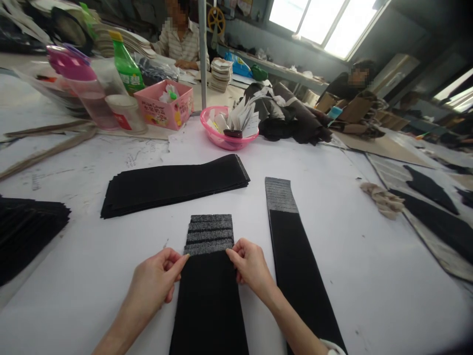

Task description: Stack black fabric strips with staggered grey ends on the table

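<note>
A black fabric strip lies in front of me on top of other strips, whose grey speckled ends show as staggered bands beyond its far edge. My left hand pinches the strip's far left corner between thumb and fingers. At the far right corner, my right hand pinches the same strip. To the right lies another long stack of black strips with a banded grey end. Farther back, a pile of black fabric pieces lies crosswise.
More black pieces are piled at the left edge. A pink basket with papers, a pink box and a green bottle stand at the back. A crumpled beige cloth lies right. Two people sit beyond the white table.
</note>
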The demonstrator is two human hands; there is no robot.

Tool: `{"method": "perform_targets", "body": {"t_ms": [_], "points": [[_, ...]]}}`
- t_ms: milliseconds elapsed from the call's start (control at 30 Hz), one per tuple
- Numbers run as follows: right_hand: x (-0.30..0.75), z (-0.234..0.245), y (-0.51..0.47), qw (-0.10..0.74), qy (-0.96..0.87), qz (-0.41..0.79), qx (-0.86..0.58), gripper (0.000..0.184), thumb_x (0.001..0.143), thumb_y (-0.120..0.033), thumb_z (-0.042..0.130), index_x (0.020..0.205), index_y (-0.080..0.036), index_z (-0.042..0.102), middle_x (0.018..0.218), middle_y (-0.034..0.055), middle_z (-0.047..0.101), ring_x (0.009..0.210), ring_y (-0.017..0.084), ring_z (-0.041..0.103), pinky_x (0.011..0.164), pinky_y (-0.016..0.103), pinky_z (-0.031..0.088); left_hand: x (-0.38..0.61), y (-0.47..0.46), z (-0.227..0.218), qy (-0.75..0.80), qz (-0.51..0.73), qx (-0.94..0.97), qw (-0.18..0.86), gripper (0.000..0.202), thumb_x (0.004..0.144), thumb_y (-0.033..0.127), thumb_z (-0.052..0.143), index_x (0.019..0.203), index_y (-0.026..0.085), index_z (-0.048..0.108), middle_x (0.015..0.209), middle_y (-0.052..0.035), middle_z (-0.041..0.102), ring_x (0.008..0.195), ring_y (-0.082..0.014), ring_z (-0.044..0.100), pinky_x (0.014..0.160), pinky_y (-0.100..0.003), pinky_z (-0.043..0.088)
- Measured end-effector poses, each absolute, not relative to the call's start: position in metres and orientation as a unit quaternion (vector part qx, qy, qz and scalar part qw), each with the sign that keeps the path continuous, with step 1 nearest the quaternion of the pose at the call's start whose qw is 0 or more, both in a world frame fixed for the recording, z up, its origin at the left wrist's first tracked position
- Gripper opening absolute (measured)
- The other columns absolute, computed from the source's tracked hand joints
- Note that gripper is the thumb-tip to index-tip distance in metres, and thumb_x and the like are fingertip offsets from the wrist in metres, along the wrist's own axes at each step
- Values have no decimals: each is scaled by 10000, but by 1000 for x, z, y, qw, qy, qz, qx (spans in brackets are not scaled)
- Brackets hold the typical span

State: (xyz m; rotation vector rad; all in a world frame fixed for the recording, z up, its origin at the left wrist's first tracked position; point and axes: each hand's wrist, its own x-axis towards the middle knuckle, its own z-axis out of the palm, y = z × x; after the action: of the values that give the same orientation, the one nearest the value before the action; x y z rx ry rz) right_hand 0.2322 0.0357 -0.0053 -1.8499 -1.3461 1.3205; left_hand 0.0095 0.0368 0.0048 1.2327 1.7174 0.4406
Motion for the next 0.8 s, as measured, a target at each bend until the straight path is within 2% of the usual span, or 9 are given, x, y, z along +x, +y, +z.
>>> {"method": "perform_targets", "body": {"t_ms": [133, 267, 800], "points": [[232, -6, 37, 236, -491, 482, -687, 199, 862, -335, 515, 730, -188, 494, 504, -61, 535, 328, 89, 545, 267, 121, 283, 11, 39, 7, 707, 176, 513, 453, 397, 790, 582, 521, 672, 204, 535, 388, 59, 522, 291, -110, 447, 361, -192, 330], [232, -4, 38, 238, -475, 497, -686, 241, 875, -381, 492, 723, -194, 482, 518, -58, 540, 319, 90, 535, 259, 124, 308, 10, 40, 4, 706, 175, 512, 457, 400, 794, 591, 515, 693, 204, 541, 437, 57, 559, 300, -108, 464, 358, -192, 323], [231, -5, 39, 239, -474, 487, -694, 210, 850, -344, 495, 699, -199, 476, 492, -62, 530, 332, 96, 547, 262, 129, 318, 10, 37, 4, 702, 194, 502, 466, 407, 774, 588, 558, 654, 201, 523, 420, 62, 536, 291, -100, 443, 361, -193, 328]]}}
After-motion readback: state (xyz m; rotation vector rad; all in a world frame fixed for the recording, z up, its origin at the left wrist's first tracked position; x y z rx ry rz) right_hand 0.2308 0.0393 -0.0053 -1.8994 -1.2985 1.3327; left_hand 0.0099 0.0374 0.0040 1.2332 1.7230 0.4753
